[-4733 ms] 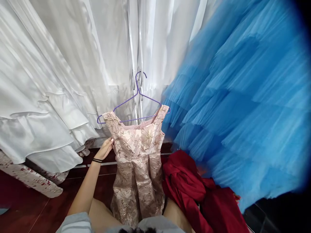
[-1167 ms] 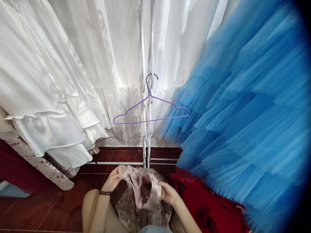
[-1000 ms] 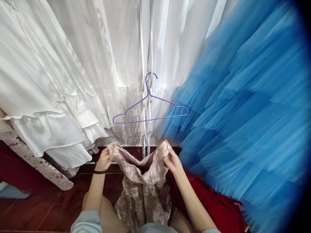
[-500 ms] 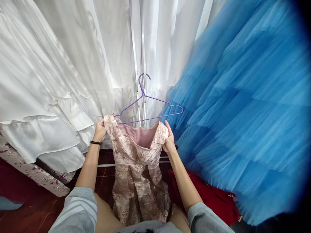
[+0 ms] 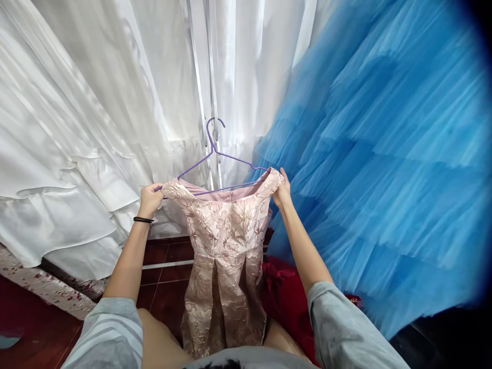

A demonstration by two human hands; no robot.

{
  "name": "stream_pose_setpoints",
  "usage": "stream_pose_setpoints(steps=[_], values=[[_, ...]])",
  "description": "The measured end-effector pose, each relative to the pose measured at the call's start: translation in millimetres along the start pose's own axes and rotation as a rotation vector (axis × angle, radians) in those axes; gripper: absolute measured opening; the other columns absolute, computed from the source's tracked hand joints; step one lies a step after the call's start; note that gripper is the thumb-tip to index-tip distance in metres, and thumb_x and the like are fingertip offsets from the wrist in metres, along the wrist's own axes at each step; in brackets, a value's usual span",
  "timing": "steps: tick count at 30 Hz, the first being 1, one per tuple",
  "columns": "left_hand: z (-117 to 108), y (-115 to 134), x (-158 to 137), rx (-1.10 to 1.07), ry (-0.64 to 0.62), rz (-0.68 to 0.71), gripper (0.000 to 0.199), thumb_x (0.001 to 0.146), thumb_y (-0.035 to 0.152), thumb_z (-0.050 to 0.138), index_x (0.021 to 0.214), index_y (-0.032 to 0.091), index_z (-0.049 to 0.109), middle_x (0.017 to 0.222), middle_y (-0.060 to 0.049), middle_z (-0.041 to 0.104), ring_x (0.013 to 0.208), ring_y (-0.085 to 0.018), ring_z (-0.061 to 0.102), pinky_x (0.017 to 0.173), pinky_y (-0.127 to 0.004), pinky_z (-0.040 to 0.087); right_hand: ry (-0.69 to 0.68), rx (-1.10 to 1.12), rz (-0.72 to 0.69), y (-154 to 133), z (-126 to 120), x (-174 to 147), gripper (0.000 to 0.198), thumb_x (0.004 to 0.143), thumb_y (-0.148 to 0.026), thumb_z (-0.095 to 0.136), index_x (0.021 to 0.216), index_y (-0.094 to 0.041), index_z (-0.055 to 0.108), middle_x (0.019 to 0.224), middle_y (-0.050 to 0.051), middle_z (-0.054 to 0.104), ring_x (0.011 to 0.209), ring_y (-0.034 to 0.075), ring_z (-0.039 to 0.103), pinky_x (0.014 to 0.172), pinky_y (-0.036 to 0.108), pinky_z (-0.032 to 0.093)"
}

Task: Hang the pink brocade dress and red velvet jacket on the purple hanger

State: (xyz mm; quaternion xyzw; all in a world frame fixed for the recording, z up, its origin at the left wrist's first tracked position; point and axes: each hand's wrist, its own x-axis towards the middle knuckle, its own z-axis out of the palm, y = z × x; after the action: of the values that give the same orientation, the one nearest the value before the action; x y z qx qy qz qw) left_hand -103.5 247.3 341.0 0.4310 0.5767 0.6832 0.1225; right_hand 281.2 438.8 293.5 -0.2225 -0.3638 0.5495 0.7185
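A pink-gold brocade dress (image 5: pixel 234 225) with a wide neckline and pink lining is stretched between my hands, its skirt falling between my knees. A purple clothes hanger (image 5: pixel 212 148) runs through the neckline, with its hook up and attached to nothing that I can make out. My left hand (image 5: pixel 150 201), with a black band at the wrist, pinches the hanger's left end, which pokes out past the dress shoulder. On the other side, my right hand (image 5: pixel 282 190) grips the dress's right shoulder strap, which covers the hanger's right end.
Long white satin gowns (image 5: pixel 161 92) hang in front and to the left. A layered blue tulle gown (image 5: pixel 369 154) fills the right. Dark red cloth (image 5: pixel 284 292) lies low by my right leg, over red floor tiles (image 5: pixel 165 287). A pale rail (image 5: pixel 165 265) crosses low down.
The right strap now covers the hanger's right end, which was bare before. My hands have spread apart, the neckline is pulled wider, and the hanger's left end now shows at my left fingers.
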Motion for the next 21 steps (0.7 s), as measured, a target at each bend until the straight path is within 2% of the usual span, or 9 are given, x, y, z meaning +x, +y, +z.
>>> stream_pose_setpoints(steps=[3,5,7,9,12,14,17,19,21], values=[[-5,3,4,0.013,0.021,0.027,0.019,0.053,0.03,0.075,0.056,0.014,0.065,0.051,0.003,0.055,0.054,-0.009,0.047,0.052,-0.019,0.039,-0.117,-0.061,-0.054,-13,22,19,0.086,0.062,-0.031,0.081,0.139,-0.022,0.046,0.107,0.002,0.071,0.088,0.012,0.066,0.084,0.026,0.053],[-11,1,8,0.01,-0.011,0.03,0.021,0.052,0.029,0.077,0.061,0.012,0.067,0.054,0.003,0.056,0.056,-0.009,0.048,0.054,-0.02,0.039,-0.284,-0.235,-0.058,-27,33,25,0.075,0.062,-0.024,0.08,0.132,-0.017,0.054,0.098,0.002,0.071,0.082,0.013,0.064,0.082,0.027,0.051],[-17,-2,10,0.002,-0.074,0.037,0.029,0.048,0.026,0.08,0.07,0.011,0.07,0.058,0.003,0.056,0.058,-0.009,0.047,0.056,-0.02,0.041,-0.488,-0.558,-0.053,-42,39,25,0.051,0.06,-0.01,0.075,0.11,-0.012,0.067,0.079,0.001,0.069,0.074,0.014,0.06,0.08,0.028,0.047],[-23,-6,11,-0.021,-0.135,0.055,0.039,0.047,0.024,0.08,0.083,0.011,0.072,0.062,0.003,0.055,0.061,-0.009,0.047,0.06,-0.02,0.041,-0.626,-0.951,-0.093,-58,43,18,0.028,0.057,0.001,0.067,0.081,-0.013,0.068,0.063,-0.001,0.061,0.068,0.014,0.054,0.076,0.027,0.043],[-28,-3,9,-0.062,-0.186,0.061,0.043,0.06,0.034,0.073,0.097,0.011,0.073,0.067,0.002,0.054,0.061,-0.009,0.043,0.059,-0.02,0.039,-0.704,-1.366,-0.162,-79,48,-2,0.022,0.058,0.004,0.058,0.064,-0.017,0.058,0.057,-0.002,0.053,0.063,0.012,0.048,0.068,0.024,0.035],[-29,4,8,-0.014,-0.162,0.083,0.041,0.068,0.042,0.068,0.094,0.011,0.073,0.066,0.001,0.054,0.059,-0.009,0.041,0.056,-0.02,0.036,-0.746,-1.458,-0.176,-90,54,-18,0.018,0.061,0.001,0.055,0.064,-0.017,0.054,0.06,-0.002,0.053,0.061,0.012,0.046,0.063,0.024,0.031],[-28,12,11,0.113,-0.041,0.184,0.037,0.066,0.047,0.071,0.081,0.013,0.073,0.062,0.002,0.051,0.058,-0.01,0.04,0.055,-0.021,0.036,-0.822,-1.412,-0.168,-99,63,-39,0.007,0.07,-0.012,0.052,0.072,-0.016,0.058,0.064,-0.001,0.053,0.062,0.013,0.047,0.06,0.025,0.033],[-25,11,14,0.145,0.017,0.247,0.035,0.066,0.046,0.073,0.079,0.013,0.072,0.065,0.001,0.055,0.061,-0.01,0.045,0.058,-0.022,0.039,-0.811,-1.329,-0.185,-95,63,-49,0.024,0.075,-0.02,0.049,0.092,-0.014,0.065,0.077,0.002,0.062,0.073,0.017,0.056,0.069,0.028,0.043],[-19,3,11,0.136,0.016,0.273,0.037,0.071,0.047,0.07,0.088,0.014,0.072,0.079,-0.003,0.063,0.069,-0.012,0.052,0.065,-0.022,0.045,-0.708,-1.284,-0.292,-81,50,-61,0.047,0.077,-0.026,0.049,0.121,-0.014,0.06,0.109,0.011,0.066,0.105,0.026,0.059,0.091,0.038,0.047]])
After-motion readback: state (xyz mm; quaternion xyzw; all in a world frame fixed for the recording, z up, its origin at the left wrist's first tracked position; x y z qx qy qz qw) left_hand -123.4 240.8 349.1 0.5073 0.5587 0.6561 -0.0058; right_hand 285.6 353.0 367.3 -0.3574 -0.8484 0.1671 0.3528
